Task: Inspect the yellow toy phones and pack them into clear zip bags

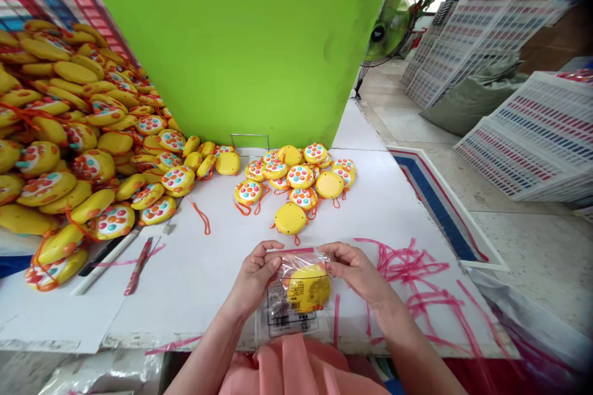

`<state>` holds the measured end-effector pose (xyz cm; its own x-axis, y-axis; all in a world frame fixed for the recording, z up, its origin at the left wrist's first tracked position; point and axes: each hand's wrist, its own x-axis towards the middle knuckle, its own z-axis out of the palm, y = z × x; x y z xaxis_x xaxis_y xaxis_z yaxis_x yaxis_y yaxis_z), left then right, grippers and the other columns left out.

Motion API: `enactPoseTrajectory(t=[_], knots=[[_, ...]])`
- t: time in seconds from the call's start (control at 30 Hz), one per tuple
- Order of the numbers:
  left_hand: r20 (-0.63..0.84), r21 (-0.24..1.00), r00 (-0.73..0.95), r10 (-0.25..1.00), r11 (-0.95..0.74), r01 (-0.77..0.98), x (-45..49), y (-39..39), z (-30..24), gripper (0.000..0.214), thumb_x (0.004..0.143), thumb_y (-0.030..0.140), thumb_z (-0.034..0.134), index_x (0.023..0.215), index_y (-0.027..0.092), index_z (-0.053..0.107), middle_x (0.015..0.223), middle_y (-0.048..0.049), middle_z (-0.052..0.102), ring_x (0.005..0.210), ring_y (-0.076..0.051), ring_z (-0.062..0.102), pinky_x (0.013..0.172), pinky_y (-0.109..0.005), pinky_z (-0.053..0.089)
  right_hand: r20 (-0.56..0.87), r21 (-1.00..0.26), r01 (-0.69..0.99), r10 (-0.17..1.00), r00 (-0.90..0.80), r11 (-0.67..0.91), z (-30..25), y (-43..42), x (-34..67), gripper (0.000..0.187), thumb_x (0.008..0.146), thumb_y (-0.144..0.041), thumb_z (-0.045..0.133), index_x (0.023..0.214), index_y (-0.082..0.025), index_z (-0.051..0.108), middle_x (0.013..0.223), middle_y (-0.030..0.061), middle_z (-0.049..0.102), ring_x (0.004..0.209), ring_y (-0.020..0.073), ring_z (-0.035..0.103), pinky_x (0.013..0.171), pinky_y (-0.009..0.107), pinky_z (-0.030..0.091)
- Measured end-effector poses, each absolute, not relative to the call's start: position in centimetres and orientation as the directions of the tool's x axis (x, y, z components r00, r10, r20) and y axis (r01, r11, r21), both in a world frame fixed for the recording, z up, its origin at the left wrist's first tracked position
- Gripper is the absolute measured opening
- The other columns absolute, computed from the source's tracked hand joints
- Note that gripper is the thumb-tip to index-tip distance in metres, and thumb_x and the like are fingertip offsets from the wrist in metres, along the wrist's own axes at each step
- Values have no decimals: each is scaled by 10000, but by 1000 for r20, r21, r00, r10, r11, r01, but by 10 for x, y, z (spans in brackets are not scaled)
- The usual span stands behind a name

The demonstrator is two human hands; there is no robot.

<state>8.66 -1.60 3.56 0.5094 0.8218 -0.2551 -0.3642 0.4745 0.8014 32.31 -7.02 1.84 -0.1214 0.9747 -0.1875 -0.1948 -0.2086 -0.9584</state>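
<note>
In front of me is a clear zip bag [278, 297] with a reddish strip along its top and dark print and a barcode on it. A round yellow toy [309, 289] lies inside, its plain back showing. My left hand [259, 274] pinches the bag's upper left corner between thumb and fingers. At the upper right corner my right hand [354, 266] pinches the bag likewise. More printed plastic shows beneath the bag at the table's near edge. Just beyond the hands rests another yellow toy [291, 219] with an orange cord.
A big heap of yellow toys [76, 72] fills the left, and a smaller group [300, 176] sits ahead. A green board [241, 43] stands behind. One loose orange cord [201, 218], a red cutter [138, 266] and pink tape strips [407, 265] are on the white table.
</note>
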Motion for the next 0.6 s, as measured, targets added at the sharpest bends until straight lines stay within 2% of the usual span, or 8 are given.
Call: enactPoseTrajectory(t=[0.07,0.17,0.27,0.37,0.43,0.53,0.6], knots=[[-254,788,492,833,473,-394,85,-14,37,334,770,274,736,1021,183,535,711,10,696,605,-96,632,582,-179,488,-149,-943,-290,986,-77,-165,18,-73,328,389,765,-337,742,1133,-267,639,894,13,599,757,134,524,686,259,403],[-247,788,472,846,459,-411,84,-11,41,348,757,269,748,1018,178,536,729,-5,708,617,-104,643,593,-186,497,-124,-936,-326,991,-44,-132,21,-73,329,451,810,-527,640,1156,-237,640,890,40,580,694,136,495,607,257,384],[-245,798,470,848,451,-400,86,-11,43,342,760,278,744,1016,182,539,714,1,706,603,-104,637,598,-193,499,-142,-968,-189,983,-116,-163,27,-71,321,535,828,-647,523,1000,-167,684,731,19,510,591,119,408,527,252,323],[-261,820,473,842,452,-352,89,-13,43,355,775,321,724,1046,198,531,761,-5,714,643,-127,650,620,-223,507,-165,-986,6,978,-130,-166,31,-68,316,441,857,-569,545,727,-158,637,595,-28,414,549,100,353,506,239,272],[-265,861,467,844,425,-279,89,-14,42,389,802,375,683,1109,204,516,902,-45,724,750,-158,665,686,-267,519,-167,-983,89,982,-86,-159,33,-66,324,448,854,-552,553,640,-161,599,565,-31,419,535,101,371,494,236,277],[-244,957,430,869,288,-40,84,-12,34,396,861,429,574,1167,189,501,1002,-85,700,859,-186,642,704,-284,506,-59,-983,154,971,231,-96,38,-62,353,405,802,-540,612,663,-160,641,539,-24,458,504,113,402,466,239,312],[-217,970,406,887,149,194,80,-12,27,327,892,398,515,1138,182,526,957,-79,690,843,-186,621,685,-283,489,124,-980,199,818,562,12,46,-58,375,363,835,-506,577,819,-157,676,598,-15,499,530,121,436,497,243,360]])
